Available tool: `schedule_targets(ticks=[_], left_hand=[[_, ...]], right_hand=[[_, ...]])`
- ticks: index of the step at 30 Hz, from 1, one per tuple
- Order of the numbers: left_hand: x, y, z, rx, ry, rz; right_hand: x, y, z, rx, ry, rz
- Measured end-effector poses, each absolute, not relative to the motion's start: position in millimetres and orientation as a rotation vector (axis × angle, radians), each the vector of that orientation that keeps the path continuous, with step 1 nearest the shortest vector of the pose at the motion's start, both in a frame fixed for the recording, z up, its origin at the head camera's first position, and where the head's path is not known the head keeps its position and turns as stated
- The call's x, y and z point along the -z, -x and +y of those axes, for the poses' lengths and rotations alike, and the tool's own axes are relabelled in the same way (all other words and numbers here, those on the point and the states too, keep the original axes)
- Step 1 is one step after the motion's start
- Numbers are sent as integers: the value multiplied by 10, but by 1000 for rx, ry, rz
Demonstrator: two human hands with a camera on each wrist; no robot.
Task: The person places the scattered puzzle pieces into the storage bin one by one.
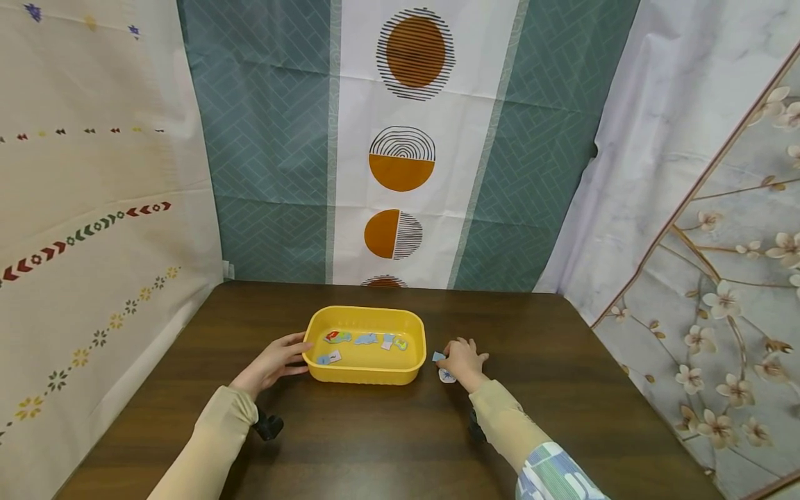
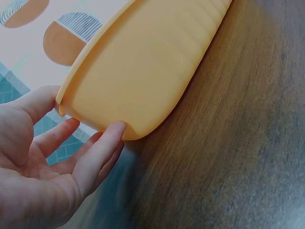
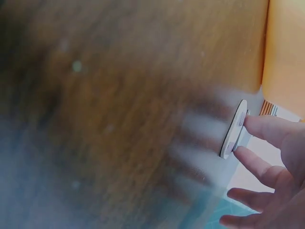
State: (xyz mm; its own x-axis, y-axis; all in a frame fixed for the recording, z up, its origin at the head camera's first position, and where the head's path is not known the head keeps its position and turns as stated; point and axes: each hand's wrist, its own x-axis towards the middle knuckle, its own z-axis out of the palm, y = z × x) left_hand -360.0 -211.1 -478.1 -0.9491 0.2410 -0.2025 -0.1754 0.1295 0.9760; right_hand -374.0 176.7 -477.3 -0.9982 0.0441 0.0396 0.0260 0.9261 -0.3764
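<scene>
A yellow plastic tub (image 1: 365, 377) stands on the table, with several small flat cut-out pieces (image 1: 365, 339) on its floor. My left hand (image 1: 275, 361) holds the tub's left end; in the left wrist view its digits lie against the rim and outer wall. To the right of the tub, my right hand (image 1: 464, 362) is low over the table. Its fingertips touch a small flat piece, seen nearly edge-on in the right wrist view. By that hand lie a light blue piece (image 1: 438, 356) and a white rounded piece (image 1: 446, 376) with a blue figure, partly covered by the hand.
The dark brown wooden table (image 1: 375, 444) reaches back to a teal and white patterned curtain (image 1: 269, 139). A cream cloth (image 1: 106, 208) hangs at the left and a floral cloth (image 1: 719, 333) at the right. Both wrists wear black devices (image 1: 269, 425).
</scene>
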Motion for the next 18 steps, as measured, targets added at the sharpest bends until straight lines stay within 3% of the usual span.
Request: schedule_targets(ticks=[18], left_hand=[[4779,3598,-2113,-1898,-75,2093]], right_hand=[[4664,3755,1783,-580,31,-2995]])
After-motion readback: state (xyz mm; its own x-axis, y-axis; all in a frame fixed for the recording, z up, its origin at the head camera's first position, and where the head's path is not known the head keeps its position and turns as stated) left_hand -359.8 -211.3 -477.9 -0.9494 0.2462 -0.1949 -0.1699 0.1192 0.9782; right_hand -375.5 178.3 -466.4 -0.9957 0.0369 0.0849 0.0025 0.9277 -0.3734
